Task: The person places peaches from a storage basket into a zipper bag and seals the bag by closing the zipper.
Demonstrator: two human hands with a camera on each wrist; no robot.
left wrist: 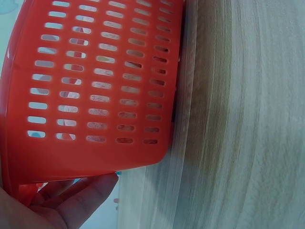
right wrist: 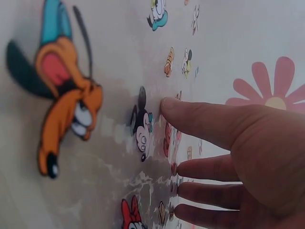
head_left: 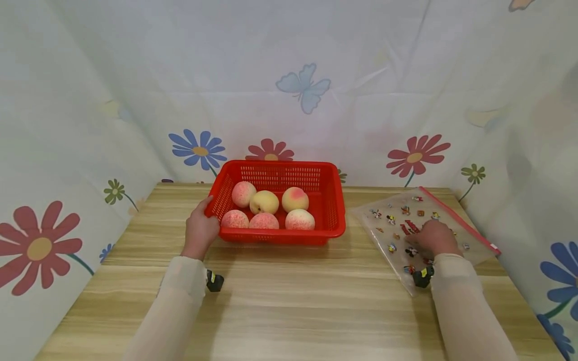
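Note:
A red plastic basket (head_left: pixel 271 234) with slotted walls stands at the back middle of the table, holding several pink and yellow peaches (head_left: pixel 264 203). My left hand (head_left: pixel 200 230) grips its left end at the front corner; in the left wrist view the fingers curl under the basket's rim (left wrist: pixel 5 109). On the right lies a clear zip bag (head_left: pixel 375 228) with cartoon prints and a red zip strip (head_left: pixel 465 220), flat on the table. Fingertips of my right hand (head_left: pixel 437 238) touch the printed film (right wrist: pixel 95 191), the fingers fairly straight in the right wrist view.
The light wood table (head_left: pixel 289 301) reaches back to a white curtain (head_left: pixel 244 110) printed with flowers and a butterfly, which also hangs along both sides. Bare tabletop lies between the basket and the bag. A small black device (head_left: pixel 214 281) sits at each wrist.

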